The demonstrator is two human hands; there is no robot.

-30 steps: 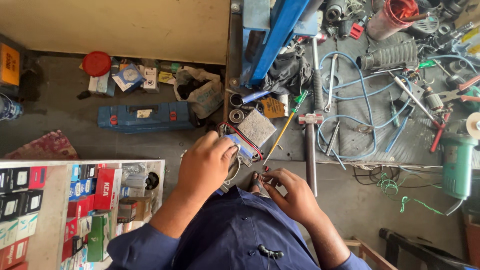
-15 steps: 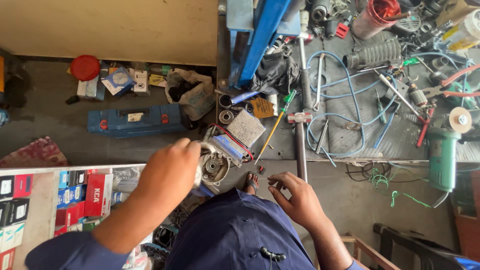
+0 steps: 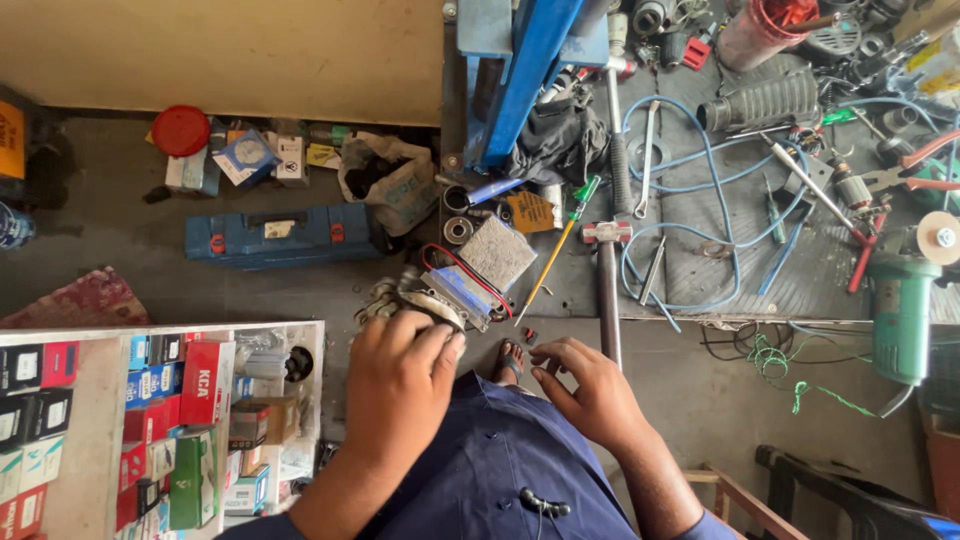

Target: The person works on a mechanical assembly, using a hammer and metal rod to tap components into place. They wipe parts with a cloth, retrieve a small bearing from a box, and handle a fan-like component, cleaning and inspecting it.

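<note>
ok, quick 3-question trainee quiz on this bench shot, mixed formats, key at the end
1. True or false: the left hand rests on the metal motor part with red wires.
2. Which lies on the floor left of that part? A) green grinder B) blue tool case C) hammer
3. Fill in: the right hand is just below the ____ handle.

Key: 1 true; 2 B; 3 hammer

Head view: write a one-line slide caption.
Seated over a cluttered workshop floor, left hand grips a wired metal assembly; right hand hovers by a hammer.
</note>
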